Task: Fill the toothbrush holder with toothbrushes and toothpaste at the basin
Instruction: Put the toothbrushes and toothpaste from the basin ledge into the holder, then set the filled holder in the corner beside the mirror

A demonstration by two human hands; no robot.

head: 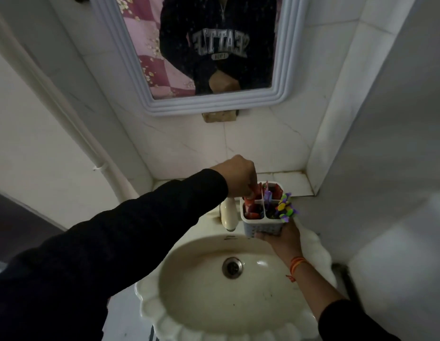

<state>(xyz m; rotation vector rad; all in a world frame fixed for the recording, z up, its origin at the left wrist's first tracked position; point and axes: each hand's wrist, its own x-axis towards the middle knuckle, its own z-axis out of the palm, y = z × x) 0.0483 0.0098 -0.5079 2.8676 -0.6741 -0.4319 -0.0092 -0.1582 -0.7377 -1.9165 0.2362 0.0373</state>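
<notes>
At centre frame, the right hand (281,236) cupped a white perforated plastic holder (259,221), upright above the scalloped ceramic basin (214,321). The left hand (238,177) pinched a red toothpaste tube (254,193), long axis vertical, into a rear compartment; colourful toothbrushes (285,207) stood bristles-up.

White tiled walls (250,141), framed mirror (285,70), dim light

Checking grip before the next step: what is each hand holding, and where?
Right hand cups the holder from underneath. Left hand pinches the top of a red toothpaste tube in a back compartment.
</notes>
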